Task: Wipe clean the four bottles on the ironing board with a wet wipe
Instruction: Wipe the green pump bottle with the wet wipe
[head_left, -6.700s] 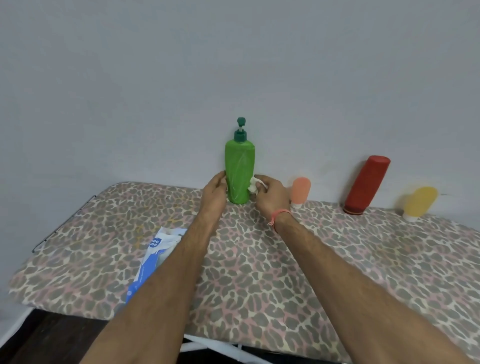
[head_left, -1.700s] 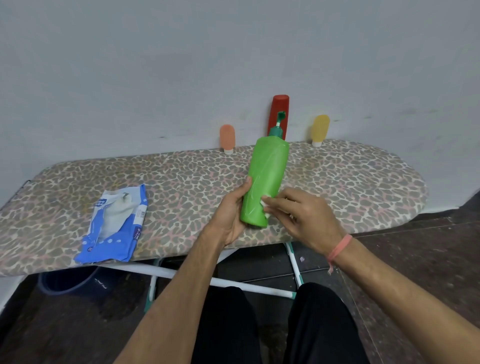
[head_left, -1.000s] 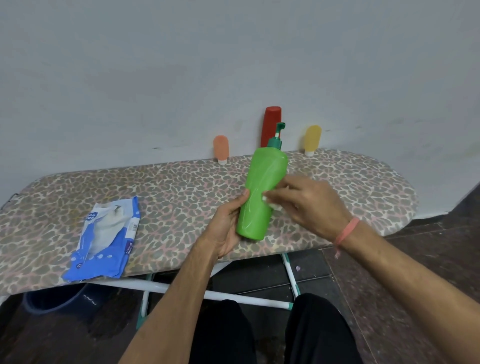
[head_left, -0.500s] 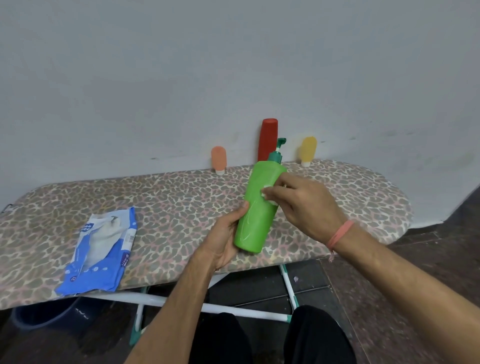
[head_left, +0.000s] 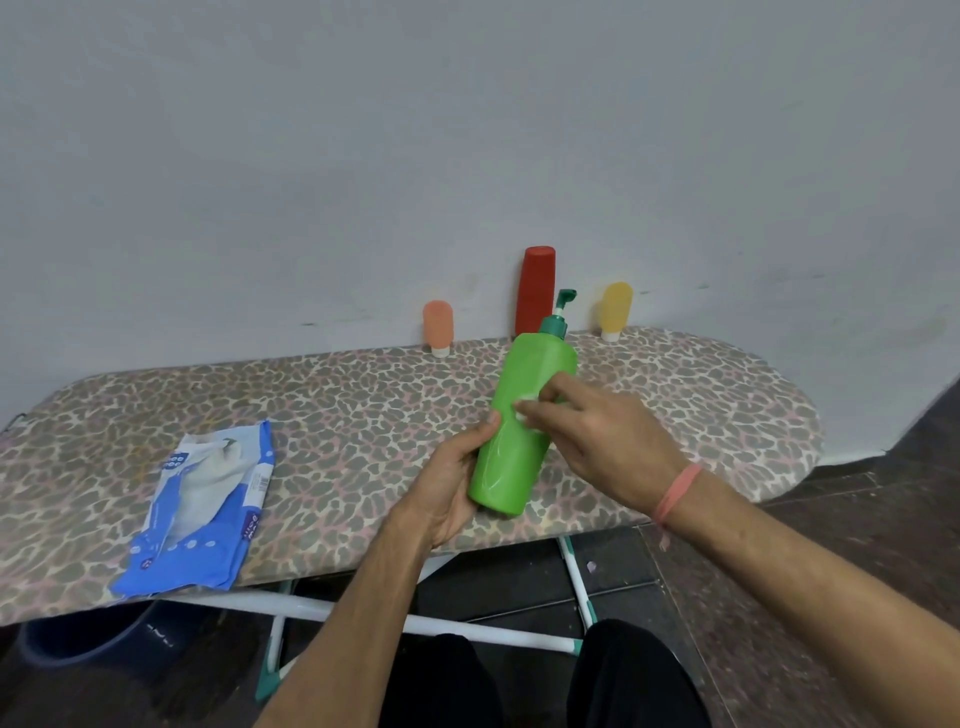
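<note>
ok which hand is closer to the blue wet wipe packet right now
Left. The left hand grips the green bottle's lower part, on the side facing the wet wipe packet. The right hand presses a wipe on the bottle's far side, further from the packet.

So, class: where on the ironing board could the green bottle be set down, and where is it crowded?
Free: the wide patch between the wipes packet and the left hand, and the rounded end of the ironing board. Crowded: the wall edge, where the orange bottle, red bottle and yellow bottle stand.
</note>
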